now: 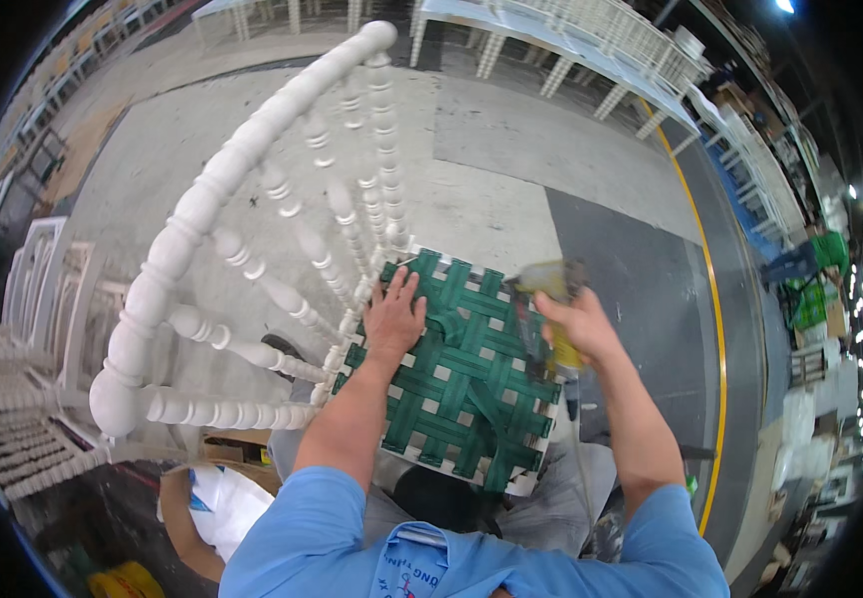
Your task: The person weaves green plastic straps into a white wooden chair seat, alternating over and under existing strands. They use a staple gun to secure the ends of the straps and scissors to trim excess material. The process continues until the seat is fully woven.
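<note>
A white chair with turned spindles (167,249) stands in front of me, its back to the left. Green straps are woven over and under each other across its seat (466,369), with pale squares showing between them. My left hand (394,314) lies flat on the weave near the chair back, fingers apart. At the seat's right edge my right hand (579,324) is closed round the grip of a yellow and black staple gun (551,289), which motion has blurred. A loose strap end (491,414) lies over the seat's near part.
White spindled furniture (551,45) lines the far side, with more chair parts (22,399) at the left. An open cardboard box (187,523) with white wrapping sits at lower left. A yellow floor line (715,329) runs on the right, where a person in green (825,254) stands farther off.
</note>
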The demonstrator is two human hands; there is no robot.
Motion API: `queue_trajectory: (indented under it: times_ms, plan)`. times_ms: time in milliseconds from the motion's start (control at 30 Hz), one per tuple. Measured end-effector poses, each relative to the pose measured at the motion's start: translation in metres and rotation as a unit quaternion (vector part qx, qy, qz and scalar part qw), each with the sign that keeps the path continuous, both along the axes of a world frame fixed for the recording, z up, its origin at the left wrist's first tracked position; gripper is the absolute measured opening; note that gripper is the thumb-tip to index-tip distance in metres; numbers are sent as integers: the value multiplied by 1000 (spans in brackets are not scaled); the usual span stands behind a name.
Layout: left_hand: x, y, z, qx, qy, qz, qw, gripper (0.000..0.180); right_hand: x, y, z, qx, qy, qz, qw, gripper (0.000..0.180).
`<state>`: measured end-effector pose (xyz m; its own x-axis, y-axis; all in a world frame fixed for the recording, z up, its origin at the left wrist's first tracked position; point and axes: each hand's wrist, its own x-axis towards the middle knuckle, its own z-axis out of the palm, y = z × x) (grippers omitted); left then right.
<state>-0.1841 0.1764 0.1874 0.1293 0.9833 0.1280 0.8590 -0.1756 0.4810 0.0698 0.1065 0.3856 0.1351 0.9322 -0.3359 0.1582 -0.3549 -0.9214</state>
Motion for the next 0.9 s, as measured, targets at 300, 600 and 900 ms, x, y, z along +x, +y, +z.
queue_trajectory:
  times_ms: [300, 600, 900]
  plan:
    - [3, 4, 2, -28, -67, -2, 997, 55, -100, 131, -81, -101, -39, 103, 989, 33]
    - [-4, 8, 2, -58, -80, 6, 995, 56, -112, 150, -105, -116, -58, 111, 985, 29]
    - [-5, 8, -6, -16, -98, 2, 995, 44, -112, 152, -114, -107, -70, 132, 983, 23]
